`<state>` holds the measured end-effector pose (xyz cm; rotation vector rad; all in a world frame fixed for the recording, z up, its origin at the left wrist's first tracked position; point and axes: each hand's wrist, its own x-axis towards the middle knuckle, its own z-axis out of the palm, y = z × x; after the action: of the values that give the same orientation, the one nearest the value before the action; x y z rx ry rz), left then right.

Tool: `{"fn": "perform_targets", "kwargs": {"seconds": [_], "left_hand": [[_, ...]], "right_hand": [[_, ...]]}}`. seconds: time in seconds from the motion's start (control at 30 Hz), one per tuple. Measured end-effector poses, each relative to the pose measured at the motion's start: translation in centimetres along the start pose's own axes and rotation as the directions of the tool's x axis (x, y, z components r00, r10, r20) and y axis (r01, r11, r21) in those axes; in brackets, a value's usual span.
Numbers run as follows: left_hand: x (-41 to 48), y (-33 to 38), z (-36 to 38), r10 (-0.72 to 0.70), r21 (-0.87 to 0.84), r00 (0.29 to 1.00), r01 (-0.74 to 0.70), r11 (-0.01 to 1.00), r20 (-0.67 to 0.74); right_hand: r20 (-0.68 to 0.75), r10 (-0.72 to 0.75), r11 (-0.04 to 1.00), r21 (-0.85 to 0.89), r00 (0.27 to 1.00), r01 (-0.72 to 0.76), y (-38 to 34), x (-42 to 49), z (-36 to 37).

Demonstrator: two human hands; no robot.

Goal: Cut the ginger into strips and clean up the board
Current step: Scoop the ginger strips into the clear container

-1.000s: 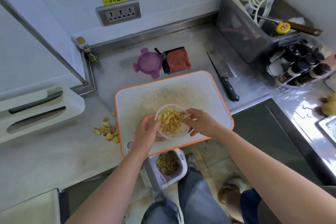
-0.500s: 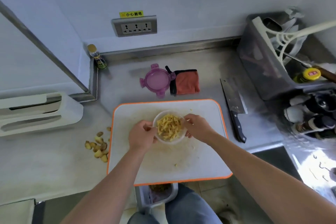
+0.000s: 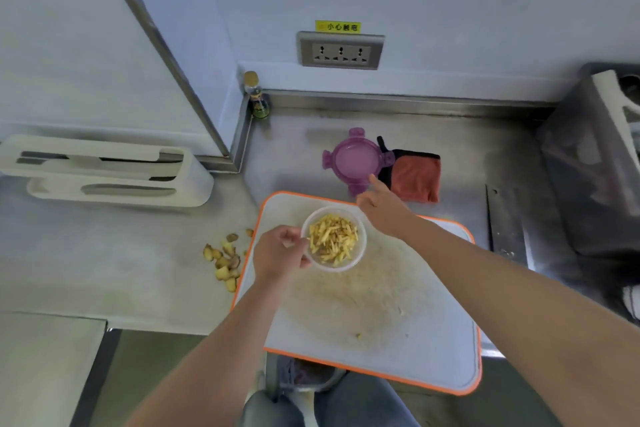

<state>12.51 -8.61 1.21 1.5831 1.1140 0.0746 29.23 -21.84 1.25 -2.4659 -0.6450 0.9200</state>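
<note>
The left hand [image 3: 280, 253] is gripping the round clear container [image 3: 358, 255] by its left rim, thumb and fingers curled round the wall. It is holding the container upright over the far-left part of the cutting board [image 3: 381, 308], probably steadying it so it can be closed. The ginger strips [image 3: 332, 239] are lying inside it in a loose heap. Most have their long axes slanting from near-left to far-right, and a few are crossing the others.

The right hand [image 3: 384, 210] is holding nothing. It is reaching past the board's far edge with its forefinger stretched toward the purple lid [image 3: 358, 159], which is lying flat on the surface [image 3: 138, 281] just beside an orange cloth [image 3: 417, 177]. I cannot tell whether the fingertip is touching the lid's near rim.

The board is overhanging the surface's front edge above a bin [image 3: 304, 374], likely so that scraps can be swept down. Its face is looking smeared, with a few specks on it. Ginger trimmings [image 3: 225, 256] are lying off its left edge, so the clean-up seems unfinished.
</note>
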Motion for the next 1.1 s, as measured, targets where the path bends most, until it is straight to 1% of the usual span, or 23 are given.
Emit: {"fn": "perform_targets", "kwargs": {"seconds": [0.1, 0.2, 0.27, 0.33, 0.37, 0.4, 0.5, 0.6, 0.67, 0.7, 0.73, 0.8, 0.87, 0.9, 0.93, 1.0, 1.03, 1.1], "left_hand": [[0.0, -0.5, -0.3, -0.027, -0.092, 0.999, 0.030, 0.995, 0.038], [0.1, -0.5, -0.5, -0.052, -0.131, 0.996, 0.061, 0.989, 0.071], [0.1, -0.2, -0.7, -0.077, -0.147, 0.992, 0.091, 0.985, 0.101], [0.0, 0.1, -0.9, -0.109, -0.177, 0.984, 0.133, 0.975, 0.140], [0.0, 0.1, -1.0, -0.120, -0.190, 0.980, 0.150, 0.970, 0.158], [-0.1, 0.2, -1.1, -0.130, -0.195, 0.976, 0.163, 0.967, 0.172], [0.0, 0.2, -1.3, -0.130, -0.193, 0.976, 0.163, 0.968, 0.172], [0.2, 0.2, -1.8, -0.103, -0.139, 0.984, 0.124, 0.983, 0.145], [0.4, 0.3, -2.1, -0.070, -0.122, 0.990, 0.085, 0.989, 0.118], [0.5, 0.4, -2.1, -0.043, -0.103, 0.994, 0.053, 0.993, 0.099], [0.6, 0.7, -2.2, 0.005, -0.046, 0.997, -0.001, 0.999, 0.071], [0.7, 1.5, -2.0, 0.169, 0.143, 0.985, -0.172, 0.975, 0.036], [0.9, 2.8, -1.5, 0.366, 0.266, 0.928, -0.369, 0.890, 0.065], [1.2, 3.2, -1.1, 0.428, 0.305, 0.899, -0.435, 0.847, 0.092], [1.4, 3.8, -0.7, 0.453, 0.339, 0.884, -0.464, 0.819, 0.115], [2.0, 4.5, 0.1, 0.459, 0.391, 0.877, -0.476, 0.788, 0.143], [2.3, 4.7, 0.5, 0.468, 0.410, 0.872, -0.482, 0.774, 0.142], [2.5, 5.1, 0.9, 0.510, 0.452, 0.855, -0.492, 0.744, 0.091]], "right_hand": [[0.007, 0.061, 0.998, -0.014, 0.998, -0.061, -0.1, 0.6, 0.3], [0.031, 0.043, 0.995, -0.089, 0.999, -0.041, 0.1, 1.0, 0.8], [0.019, 0.033, 0.996, -0.084, 0.999, -0.032, -0.2, 1.1, 0.7], [-0.028, -0.082, 0.985, -0.156, 0.996, 0.077, 0.1, 1.2, 0.5], [-0.060, -0.123, 0.982, -0.155, 0.991, 0.112, 0.0, 1.1, 0.3], [-0.095, -0.157, 0.980, -0.135, 0.983, 0.144, -0.1, 1.2, 0.0], [-0.277, -0.261, 0.963, -0.012, 0.925, 0.268, -0.9, 0.7, -0.8], [-0.401, -0.270, 0.935, 0.108, 0.875, 0.338, -2.1, -0.7, -1.7], [-0.462, -0.233, 0.912, 0.202, 0.856, 0.357, -2.9, -1.7, -2.3], [-0.469, -0.204, 0.903, 0.249, 0.859, 0.350, -3.2, -2.2, -2.6], [-0.459, -0.184, 0.896, 0.286, 0.869, 0.341, -3.4, -2.6, -2.8], [-0.407, -0.186, 0.886, 0.323, 0.894, 0.331, -3.7, -3.2, -2.9], [-0.344, -0.199, 0.888, 0.333, 0.918, 0.318, -3.7, -3.8, -2.5], [-0.330, -0.209, 0.888, 0.329, 0.920, 0.320, -3.7, -4.1, -2.3], [-0.326, -0.221, 0.887, 0.326, 0.919, 0.329, -3.8, -4.4, -2.1], [-0.321, -0.254, 0.881, 0.312, 0.912, 0.355, -3.8, -4.9, -2.1], [-0.306, -0.268, 0.879, 0.310, 0.914, 0.362, -3.9, -5.1, -2.1], [-0.256, -0.284, 0.870, 0.337, 0.924, 0.360, -4.0, -5.5, -2.2]]}}
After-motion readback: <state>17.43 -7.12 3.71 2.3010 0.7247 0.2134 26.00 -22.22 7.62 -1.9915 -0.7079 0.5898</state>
